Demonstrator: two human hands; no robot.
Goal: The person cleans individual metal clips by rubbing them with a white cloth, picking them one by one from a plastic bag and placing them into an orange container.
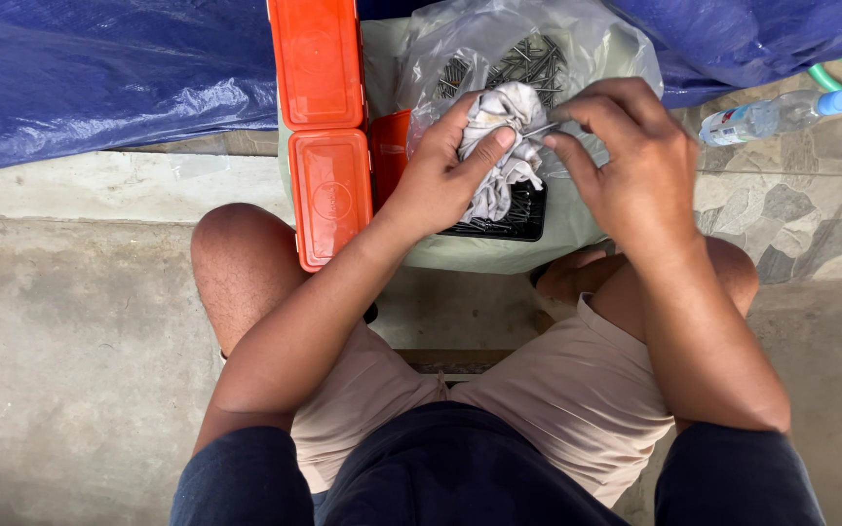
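Clearly a nail is being wiped in a rag, 1 at a time.
Seated low on the concrete floor point(80, 370), the person bunches a crumpled, grey-stained white cloth rag point(501, 136) in the left hand point(440, 175), fingers curled tight around it with the thumb pressed on top, while the right hand point(626, 161) pinches a thin grey metal nail point(541, 128) between thumb and forefinger, its other fingers loosely bent. The nail's tip sits at the rag, above a shallow black tray point(528, 219) and in front of a clear plastic bag of loose nails point(528, 54). An open orange plastic hinged case point(324, 127) lies just left. I judge a firm squeeze of the rag, a slow twist, and fingertips kept clear of the point would serve best.
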